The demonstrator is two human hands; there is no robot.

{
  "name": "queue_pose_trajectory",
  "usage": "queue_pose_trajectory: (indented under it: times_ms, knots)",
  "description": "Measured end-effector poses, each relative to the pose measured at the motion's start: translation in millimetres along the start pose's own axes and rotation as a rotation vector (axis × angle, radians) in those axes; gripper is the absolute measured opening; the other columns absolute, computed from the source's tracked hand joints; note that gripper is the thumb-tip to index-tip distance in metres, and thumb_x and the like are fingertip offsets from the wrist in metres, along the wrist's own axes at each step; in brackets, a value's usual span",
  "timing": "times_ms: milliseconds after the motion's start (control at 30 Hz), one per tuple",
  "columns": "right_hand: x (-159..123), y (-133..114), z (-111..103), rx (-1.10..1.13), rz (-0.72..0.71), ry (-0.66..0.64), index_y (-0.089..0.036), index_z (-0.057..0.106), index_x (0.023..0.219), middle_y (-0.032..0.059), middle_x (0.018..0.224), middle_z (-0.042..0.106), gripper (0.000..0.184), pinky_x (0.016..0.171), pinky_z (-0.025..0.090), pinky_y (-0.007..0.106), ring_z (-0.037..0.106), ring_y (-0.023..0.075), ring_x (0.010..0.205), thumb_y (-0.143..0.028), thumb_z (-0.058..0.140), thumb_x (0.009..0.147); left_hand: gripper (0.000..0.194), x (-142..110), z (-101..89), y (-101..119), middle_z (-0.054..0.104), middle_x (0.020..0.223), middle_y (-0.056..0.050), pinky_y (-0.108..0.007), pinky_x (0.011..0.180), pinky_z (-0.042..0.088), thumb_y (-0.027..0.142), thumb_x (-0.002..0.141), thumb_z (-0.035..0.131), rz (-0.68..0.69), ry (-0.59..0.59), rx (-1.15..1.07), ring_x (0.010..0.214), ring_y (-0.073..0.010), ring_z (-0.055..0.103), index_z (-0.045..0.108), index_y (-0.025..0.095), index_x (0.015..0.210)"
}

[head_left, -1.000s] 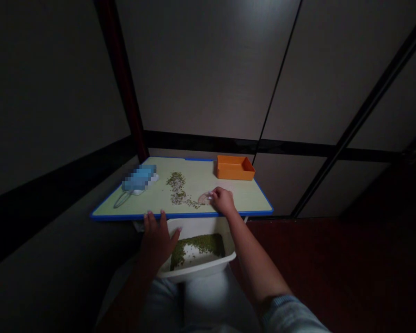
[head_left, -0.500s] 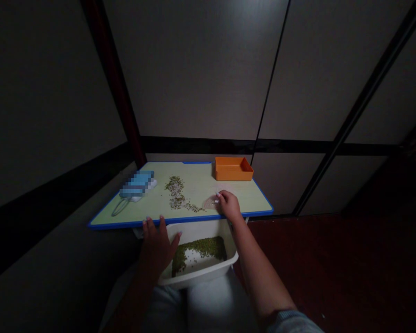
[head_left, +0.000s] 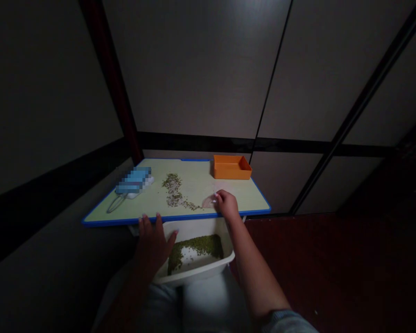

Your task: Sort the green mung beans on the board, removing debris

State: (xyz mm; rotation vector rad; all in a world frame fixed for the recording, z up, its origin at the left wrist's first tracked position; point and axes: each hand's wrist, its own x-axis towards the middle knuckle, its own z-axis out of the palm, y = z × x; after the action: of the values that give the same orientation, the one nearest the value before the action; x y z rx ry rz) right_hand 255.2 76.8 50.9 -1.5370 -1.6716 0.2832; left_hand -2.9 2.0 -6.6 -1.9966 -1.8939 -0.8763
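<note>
My right hand (head_left: 228, 204) is over the front right of the table, fingertips pinched together. A small pale bit shows at the fingertips, beside a faint pinkish rounded patch (head_left: 208, 201); what is pinched I cannot make out. My left hand (head_left: 155, 238) has its fingers spread, fingertips by the table's front edge and thumb over the left rim of a white tub (head_left: 208, 268). Green grains (head_left: 203, 244), like small beans, lie along the tub's far side and left side. More grains (head_left: 173, 184), mixed green and pale, form a trail on the tabletop toward my right hand.
The pale green table (head_left: 194, 167) has a blue edge. An orange open box (head_left: 232, 172) stands at its back right. On the left lies a blurred blue packet (head_left: 135, 179) with a looped cord (head_left: 116, 203). Behind rise dark cabinet panels (head_left: 197, 83).
The whole view has shifted slightly. Both hands keep nearly the same places, and the grains and tub look the same.
</note>
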Motion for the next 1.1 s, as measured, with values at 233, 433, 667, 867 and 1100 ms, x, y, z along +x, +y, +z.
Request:
queue_pose_trajectory:
  times_ms: [233,433,667,867,1100]
  knots:
    - [1.3,-6.2,-0.3,-0.107,0.009,-0.04,-0.023,0.068,0.09,0.0024,0.086,0.071,0.019,0.069,0.038,0.023,0.061,0.0156,0.079,-0.026,0.049,0.09,0.077,0.7,-6.4,2.4,0.018,0.149,-0.037,-0.06,0.108,0.027,0.05,0.081,0.045,0.009,-0.018,-0.024,0.141,-0.048,0.013,0.039,-0.005,0.134]
    - [1.6,-11.1,-1.6,-0.153,-0.013,-0.079,-0.024,0.067,0.092,0.0031,0.092,0.072,0.02,0.075,0.037,0.024,0.061,0.0167,0.085,-0.028,0.047,0.092,0.077,0.8,-8.0,3.9,0.016,0.15,-0.035,-0.061,0.107,0.028,0.051,0.081,0.045,-0.014,-0.026,-0.047,0.142,-0.0476,0.012,0.037,-0.003,0.136]
    - [0.4,-12.4,-3.3,-0.174,-0.048,-0.12,-0.023,0.068,0.093,0.0042,0.094,0.071,0.021,0.082,0.035,0.027,0.06,0.0177,0.09,-0.027,0.048,0.092,0.077,0.3,-8.6,4.6,0.018,0.15,-0.034,-0.062,0.107,0.027,0.052,0.082,0.043,-0.028,-0.027,-0.062,0.142,-0.0468,0.012,0.037,-0.002,0.137]
    - [-2.2,-12.2,-5.3,-0.19,-0.05,-0.139,-0.021,0.069,0.091,0.006,0.095,0.071,0.022,0.085,0.032,0.029,0.059,0.0182,0.092,-0.028,0.048,0.092,0.077,-0.2,-8.4,3.5,0.016,0.151,-0.033,-0.059,0.108,0.026,0.051,0.081,0.045,-0.021,-0.044,-0.042,0.142,-0.0473,0.012,0.036,-0.002,0.137]
    - [-4.9,-12.4,-6.7,-0.161,-0.061,-0.154,-0.02,0.069,0.088,0.0052,0.093,0.071,0.022,0.086,0.03,0.03,0.059,0.0176,0.092,-0.027,0.048,0.092,0.078,-0.4,-6.2,1.6,0.018,0.15,-0.035,-0.06,0.107,0.028,0.051,0.081,0.045,-0.015,-0.034,-0.024,0.142,-0.047,0.013,0.037,-0.002,0.136]
